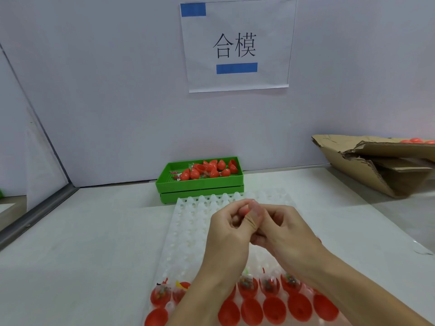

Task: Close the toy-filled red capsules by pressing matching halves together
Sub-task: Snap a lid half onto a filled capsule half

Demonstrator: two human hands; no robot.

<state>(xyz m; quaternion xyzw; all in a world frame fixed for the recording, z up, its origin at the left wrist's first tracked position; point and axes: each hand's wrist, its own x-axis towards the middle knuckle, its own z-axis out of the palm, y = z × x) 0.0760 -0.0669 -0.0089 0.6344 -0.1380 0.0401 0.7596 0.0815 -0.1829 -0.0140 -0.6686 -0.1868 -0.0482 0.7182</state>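
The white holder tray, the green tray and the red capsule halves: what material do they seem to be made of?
White holder tray: probably thin moulded plastic, translucent and softly glossy, with formed cups.
Green tray: likely rigid plastic, even bright colour, a fine grid on its floor.
Red capsule halves: apparently smooth, shiny plastic shells, slightly see-through where the toys show.

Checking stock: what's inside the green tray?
The green tray holds loose red capsule halves and a few small packaged toys. Whatever lies beneath the pile is covered.

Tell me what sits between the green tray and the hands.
In the head view, only the far, empty rows of the white holder lie between the green tray and the hands.
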